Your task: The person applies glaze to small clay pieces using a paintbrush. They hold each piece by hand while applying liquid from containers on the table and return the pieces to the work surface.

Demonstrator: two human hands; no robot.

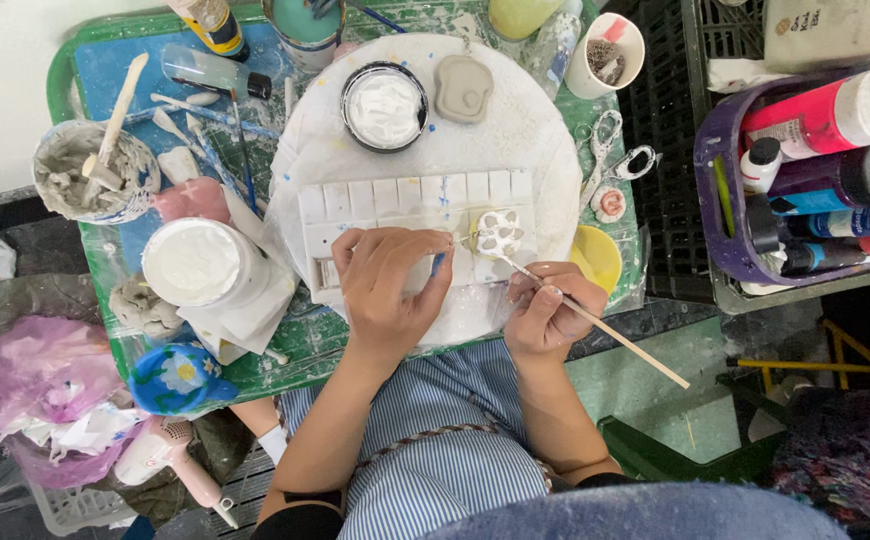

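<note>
A small green bench (pixel 307 345) fills the upper middle of the frame, wrapped in clear plastic. At its centre lies a round white board (pixel 530 130). On the left stand a white tub (pixel 193 262) and a clay-smeared bowl (pixel 95 170); a yellow dish (pixel 597 258) sits at right.

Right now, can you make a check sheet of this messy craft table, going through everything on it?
Surface: green tray table under wrinkled plastic; a round white board sits on it.
Job's things: small white clay piece with dark patches, on a white tile block.
Clutter: open tub of white paint, white-lidded jar, grey clay tag, scissors, yellow dish.
Hands: left hand rests on the tiles; right hand holds a thin wooden brush to the piece.
Cables: nothing seen.
Surroundings: purple basket of paint bottles, pink hair dryer.
</note>
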